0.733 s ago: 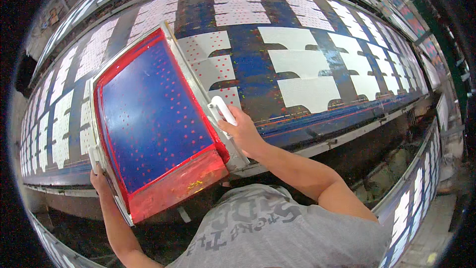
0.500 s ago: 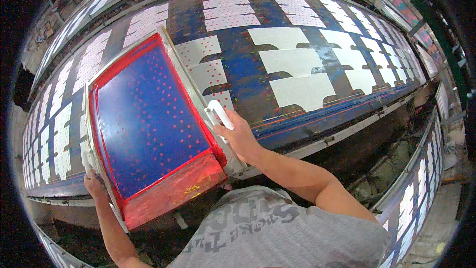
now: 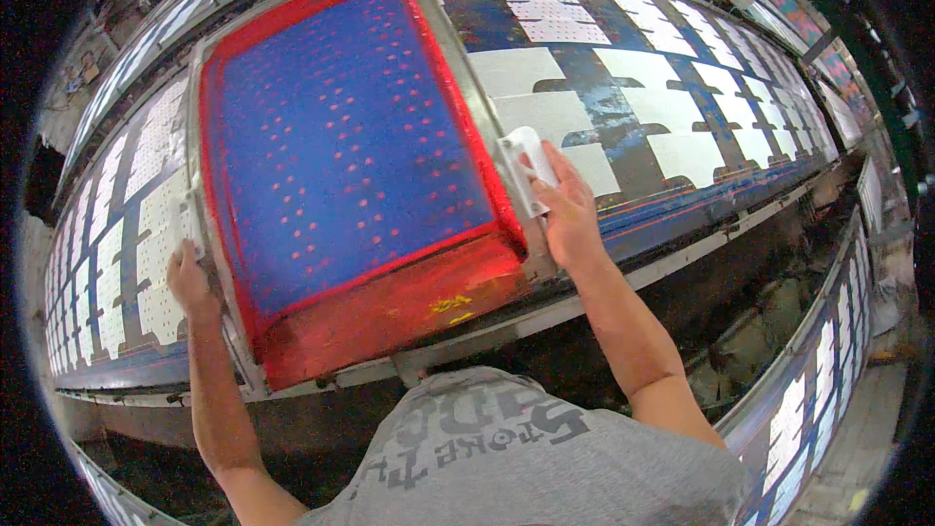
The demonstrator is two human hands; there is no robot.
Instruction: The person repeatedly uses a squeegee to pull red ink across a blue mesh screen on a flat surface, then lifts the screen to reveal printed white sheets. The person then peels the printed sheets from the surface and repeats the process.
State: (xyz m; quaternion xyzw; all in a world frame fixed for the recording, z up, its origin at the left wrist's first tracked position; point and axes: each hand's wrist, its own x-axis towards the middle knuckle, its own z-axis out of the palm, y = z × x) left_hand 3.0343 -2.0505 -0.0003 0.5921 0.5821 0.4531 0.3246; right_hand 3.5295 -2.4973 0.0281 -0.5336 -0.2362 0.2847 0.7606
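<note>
A large screen-printing frame (image 3: 336, 151) spans the space in front of me, with a blue mesh dotted in pink and a red border. Its red, ink-smeared near edge (image 3: 399, 317) faces my body. The white handle on its right side (image 3: 523, 161) is in my right hand (image 3: 572, 209), the thumb across it and the fingers loosely around its far side. On the opposite side, my left hand (image 3: 192, 281) closes around the lower end of the left white handle (image 3: 183, 219). The frame hides the part of the printing table beneath it; whether it touches the surface I cannot tell.
A long printing table (image 3: 623, 127) bears rows of white cut fabric pieces (image 3: 667, 112). Pieces on the left (image 3: 161, 209) carry small dots; the nearer ones right of the frame look plain. A rail (image 3: 682, 239) edges the table. Another table with white pieces (image 3: 794, 419) stands lower right.
The frame has moved to the right and away from me, with both hands on its handles. It now covers dotted and plain pieces that showed before. My right-hand fingers look looser.
</note>
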